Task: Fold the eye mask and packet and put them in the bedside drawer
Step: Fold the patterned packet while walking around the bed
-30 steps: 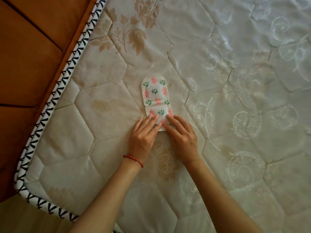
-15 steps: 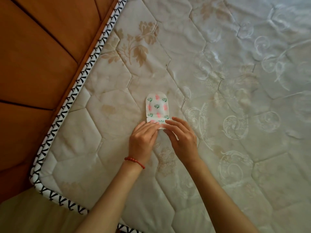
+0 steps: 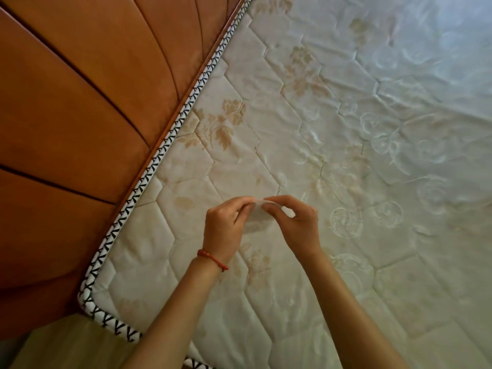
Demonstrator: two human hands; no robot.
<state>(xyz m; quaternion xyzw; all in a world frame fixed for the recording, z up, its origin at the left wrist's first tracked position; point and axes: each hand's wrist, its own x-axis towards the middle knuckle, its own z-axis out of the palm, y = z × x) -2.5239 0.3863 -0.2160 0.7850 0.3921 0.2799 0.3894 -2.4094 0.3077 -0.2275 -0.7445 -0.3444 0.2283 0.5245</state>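
Both hands pinch the eye mask (image 3: 259, 213) between them, just above the mattress (image 3: 346, 129): left hand (image 3: 226, 227) on its left end, right hand (image 3: 295, 222) on its right, equally near.

The single head view looks steeply down, close over the mattress (image 3: 346, 182) corner beside the wooden headboard (image 3: 80, 115).

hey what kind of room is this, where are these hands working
Most likely a bedroom. The hands work over a bare quilted mattress with black-and-white piped edging, set against a wooden headboard of curved panels.
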